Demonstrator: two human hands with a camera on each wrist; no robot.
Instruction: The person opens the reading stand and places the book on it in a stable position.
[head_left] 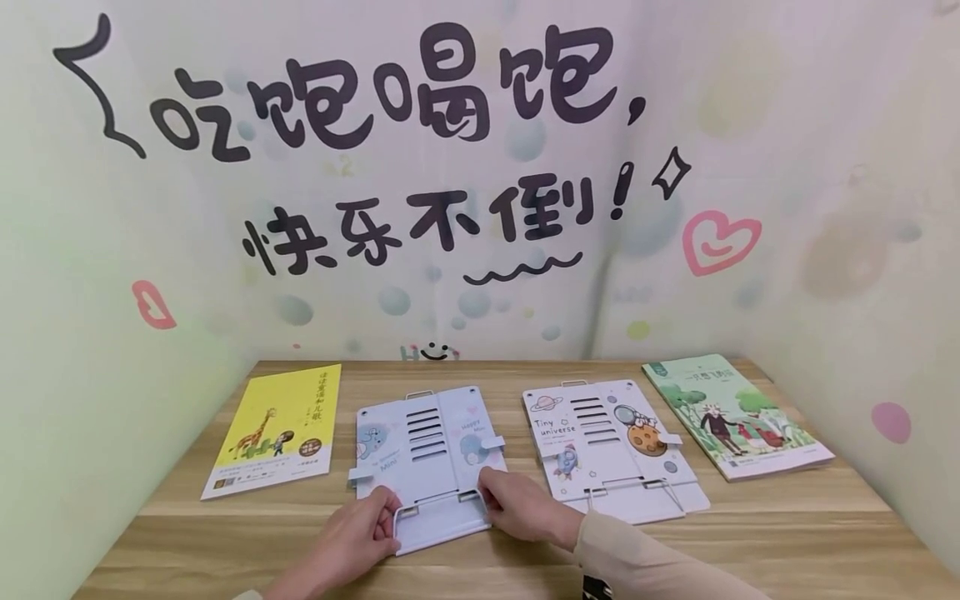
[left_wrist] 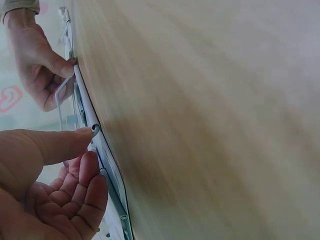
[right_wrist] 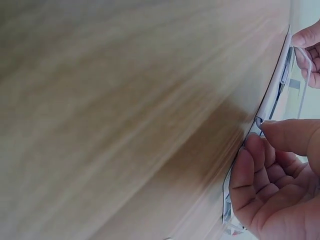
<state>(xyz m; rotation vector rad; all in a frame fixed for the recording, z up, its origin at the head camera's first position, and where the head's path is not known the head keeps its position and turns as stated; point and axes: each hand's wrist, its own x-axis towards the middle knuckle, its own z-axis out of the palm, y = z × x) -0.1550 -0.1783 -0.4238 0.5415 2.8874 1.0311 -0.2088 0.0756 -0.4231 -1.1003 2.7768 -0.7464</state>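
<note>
A pale blue-and-white book stand (head_left: 438,525) with slots and small cartoon prints lies on the table, its white side tabs sticking out. My left hand (head_left: 358,533) is at its lower left corner, thumb and fingers pinching the stand's wire. At the lower right corner my right hand (head_left: 525,504) does the same with thumb and curled fingers. The thin wire frame (left_wrist: 59,102) spans from one hand to the other in the left wrist view. Beside a thumb tip, the wire's small end loop (right_wrist: 258,122) shows in the right wrist view.
A second book stand (head_left: 592,475), printed "Tiny universe", lies just right of my right hand. A yellow book (head_left: 288,417) lies at the left and a green book (head_left: 720,400) at the right. The wooden table (head_left: 787,542) meets a printed curtain (head_left: 420,325) behind.
</note>
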